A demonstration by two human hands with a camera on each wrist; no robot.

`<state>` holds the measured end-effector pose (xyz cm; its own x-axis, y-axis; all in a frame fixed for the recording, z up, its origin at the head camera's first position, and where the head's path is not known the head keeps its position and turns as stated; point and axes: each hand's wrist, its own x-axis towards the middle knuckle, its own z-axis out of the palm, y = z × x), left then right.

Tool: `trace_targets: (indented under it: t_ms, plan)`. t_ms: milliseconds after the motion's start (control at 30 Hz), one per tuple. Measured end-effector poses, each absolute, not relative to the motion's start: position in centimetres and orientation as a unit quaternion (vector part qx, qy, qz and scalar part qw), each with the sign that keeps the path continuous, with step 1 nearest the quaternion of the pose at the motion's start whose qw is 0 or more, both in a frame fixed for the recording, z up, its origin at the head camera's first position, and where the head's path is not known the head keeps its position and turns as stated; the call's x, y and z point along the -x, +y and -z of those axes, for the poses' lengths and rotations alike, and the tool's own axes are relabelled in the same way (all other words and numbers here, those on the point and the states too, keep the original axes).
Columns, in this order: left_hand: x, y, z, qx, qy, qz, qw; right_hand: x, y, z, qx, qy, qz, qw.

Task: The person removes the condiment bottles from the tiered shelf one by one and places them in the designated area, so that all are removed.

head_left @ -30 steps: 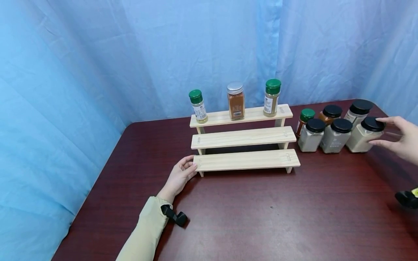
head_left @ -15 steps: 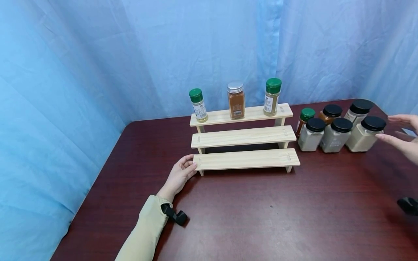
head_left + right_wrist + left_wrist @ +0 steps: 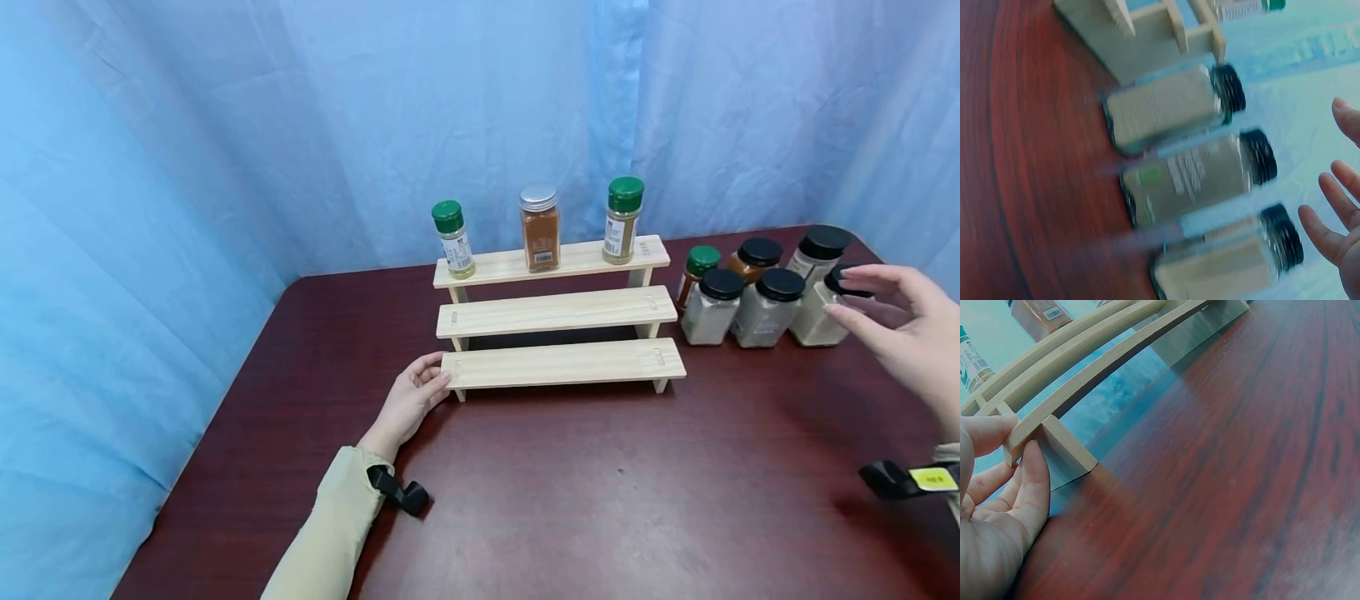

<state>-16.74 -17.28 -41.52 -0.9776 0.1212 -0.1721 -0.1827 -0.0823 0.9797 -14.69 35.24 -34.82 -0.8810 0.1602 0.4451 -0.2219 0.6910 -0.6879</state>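
Observation:
A three-tier wooden rack (image 3: 562,364) stands on the table. My left hand (image 3: 401,408) pinches the left end of its lowest shelf; in the left wrist view the thumb lies over the board (image 3: 1054,403) and a finger beneath it. At the right, my right hand (image 3: 915,333) is spread with nothing in it, overlapping the front right black-lidded jar (image 3: 816,323) in the head view. Beside that jar are a grey-filled jar (image 3: 765,323) and a pale one (image 3: 708,320). The right wrist view shows a gap between the fingertips and these jars' lids.
On the top shelf stand two green-capped shakers (image 3: 456,254) and a silver-lidded brown spice jar (image 3: 540,242). A green-lidded jar (image 3: 702,261), an orange-brown jar (image 3: 756,257) and another black-lidded jar (image 3: 823,243) form the back row. Blue curtains (image 3: 450,100) hang behind the table.
My right hand leaves the front right jar's lid, moves off rightward, then comes back left in front of that jar. The left hand stays at the rack.

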Motion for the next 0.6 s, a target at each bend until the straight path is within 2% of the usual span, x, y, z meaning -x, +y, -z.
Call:
trace_targets:
  t_ms: [333, 600]
  plan:
    - [16.7, -17.1, 41.4, 0.025, 0.668, -0.737, 0.103, 14.8, 31.6, 34.2, -0.043, -0.885, -0.406, 0.224]
    - [16.6, -17.2, 41.4, 0.027, 0.668, -0.737, 0.1, 15.6, 29.3, 34.0, -0.106, -0.851, -0.467, 0.213]
